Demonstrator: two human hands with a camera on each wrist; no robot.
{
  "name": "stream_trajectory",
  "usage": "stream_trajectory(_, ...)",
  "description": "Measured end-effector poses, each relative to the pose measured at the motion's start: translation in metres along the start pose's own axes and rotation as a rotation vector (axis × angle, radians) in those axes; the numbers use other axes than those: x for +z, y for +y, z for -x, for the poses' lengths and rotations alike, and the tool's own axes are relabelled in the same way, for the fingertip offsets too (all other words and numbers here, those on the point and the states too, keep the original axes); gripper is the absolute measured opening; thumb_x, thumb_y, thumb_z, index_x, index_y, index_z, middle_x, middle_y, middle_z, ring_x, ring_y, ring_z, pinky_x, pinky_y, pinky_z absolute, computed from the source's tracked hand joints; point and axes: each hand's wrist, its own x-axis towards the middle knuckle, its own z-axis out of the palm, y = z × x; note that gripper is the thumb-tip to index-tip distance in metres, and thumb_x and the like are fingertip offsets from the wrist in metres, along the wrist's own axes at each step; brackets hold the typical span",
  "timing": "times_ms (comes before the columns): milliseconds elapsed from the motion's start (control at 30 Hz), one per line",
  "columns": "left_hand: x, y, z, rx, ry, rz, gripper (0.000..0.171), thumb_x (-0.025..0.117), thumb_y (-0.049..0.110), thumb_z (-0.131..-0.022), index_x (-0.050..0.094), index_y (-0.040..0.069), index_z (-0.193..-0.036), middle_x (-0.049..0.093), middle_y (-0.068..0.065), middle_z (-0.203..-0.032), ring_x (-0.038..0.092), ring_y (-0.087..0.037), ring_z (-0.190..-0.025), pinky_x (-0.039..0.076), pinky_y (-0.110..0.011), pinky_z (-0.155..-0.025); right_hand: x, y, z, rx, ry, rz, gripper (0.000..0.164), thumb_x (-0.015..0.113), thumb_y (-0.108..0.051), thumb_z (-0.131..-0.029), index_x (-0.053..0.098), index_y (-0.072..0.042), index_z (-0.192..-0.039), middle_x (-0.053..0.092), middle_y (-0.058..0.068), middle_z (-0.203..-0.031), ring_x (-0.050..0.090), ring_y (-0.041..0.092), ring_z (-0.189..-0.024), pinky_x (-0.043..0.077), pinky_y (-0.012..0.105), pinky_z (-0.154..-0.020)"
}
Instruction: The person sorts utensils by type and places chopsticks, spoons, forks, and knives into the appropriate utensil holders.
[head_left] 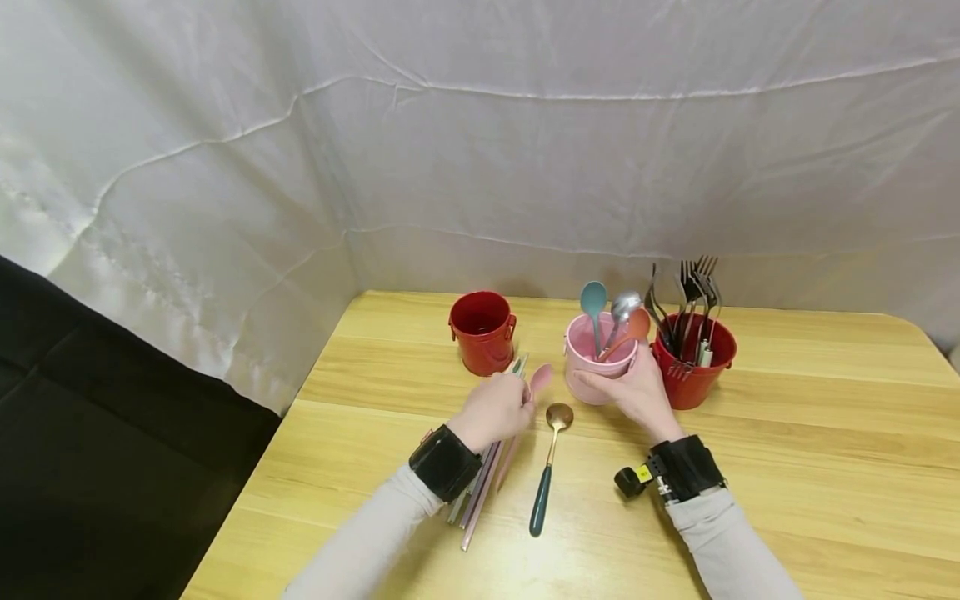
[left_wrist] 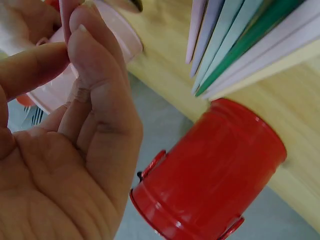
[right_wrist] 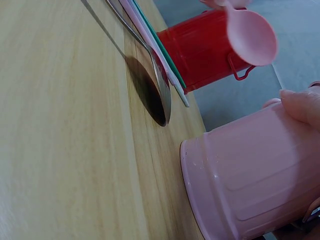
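Observation:
In the head view my left hand (head_left: 495, 410) pinches a pink spoon (head_left: 542, 377) by its handle, bowl up, above the chopsticks (head_left: 471, 527) lying on the table. The spoon's bowl also shows in the right wrist view. My right hand (head_left: 639, 392) holds the side of a pink bucket (head_left: 582, 373), thumb near the front of the rim. A teal spoon (head_left: 593, 298), a metal spoon (head_left: 625, 306) and an orange spoon (head_left: 639, 323) stand in that bucket. Between my hands lies a spoon with a bronze bowl and dark green handle (head_left: 541, 502).
Behind my left hand stands a red bucket (head_left: 486, 346), close to the chopstick tips. Another red bucket (head_left: 688, 390), holding several forks (head_left: 705, 279), is right beside the pink one. A pale cloth (head_left: 525, 183) hangs along the table's back edge (head_left: 810, 310).

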Motion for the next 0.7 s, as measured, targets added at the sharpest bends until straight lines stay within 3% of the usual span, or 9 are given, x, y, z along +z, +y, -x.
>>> stream_trajectory(267,-0.021,0.005,-0.01,0.011,0.077,-0.03,0.015,0.06,0.024,-0.091,0.06,0.014,-0.079,0.056,0.0,-0.065,0.054,-0.018,-0.059,0.047,-0.028,-0.054,0.0,0.001,0.0,-0.004,0.005,0.002,0.09,0.086,-0.028,-0.067,0.034,-0.005,-0.138,0.052,0.019,-0.129,0.048,0.033,-0.118,0.038,0.052,-0.1)
stream_trajectory(700,-0.058,0.027,-0.033,0.106,0.295,-0.002,0.015,0.053,0.026,-0.096,0.059,0.014,-0.091,0.059,0.002,-0.068,0.054,-0.014,-0.057,0.047,-0.024,-0.051,0.0,0.0,0.0,-0.002,0.003,0.0,0.092,0.086,-0.029,-0.066,0.035,-0.006,-0.138,0.052,0.018,-0.128,0.048,0.032,-0.117,0.038,0.052,-0.1)
